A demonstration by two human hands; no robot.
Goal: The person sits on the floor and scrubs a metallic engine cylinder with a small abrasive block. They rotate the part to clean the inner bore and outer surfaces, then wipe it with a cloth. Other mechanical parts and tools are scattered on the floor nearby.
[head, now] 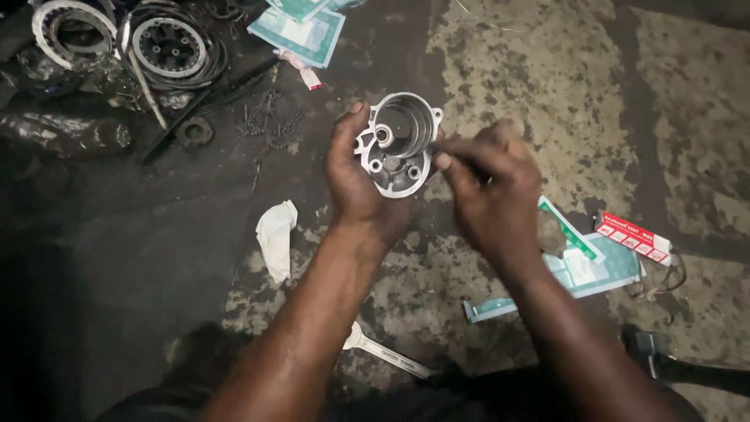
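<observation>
Upper left of the frame holds greasy machine parts on a dark, oil-stained floor: two toothed metal rings [72, 27], a round clutch-like assembly [169, 47], a thin rod [145, 84] and a loose chain [269, 123]. Just right of them lie green and white paper packets [301, 33]. Lower down, left of centre, sits a crumpled white rag [276, 237].

At centre, slightly above the middle, the left hand [355, 176] holds a small silver cast-metal housing [397, 144], cup-shaped with a flat flange and several round holes. The thumb lies along its left rim and the fingers wrap beneath, closed firmly around it. The part looks rigid and moderately light for metal, probably aluminium, likely slick with oil; the flange and outer wall seem the safest places to grip, away from the machined bore.

Right of it, the right hand [488, 187] is pinched narrowly, thumb and forefinger pressed together at the housing's right edge; whether they hold something small cannot be told. Both forearms rise from the bottom edge, wrists angled inward.

Below the arms lies a flat spanner [383, 353]. Toward the right sit a torn teal packet [582, 270] and a red and white box [633, 237].
</observation>
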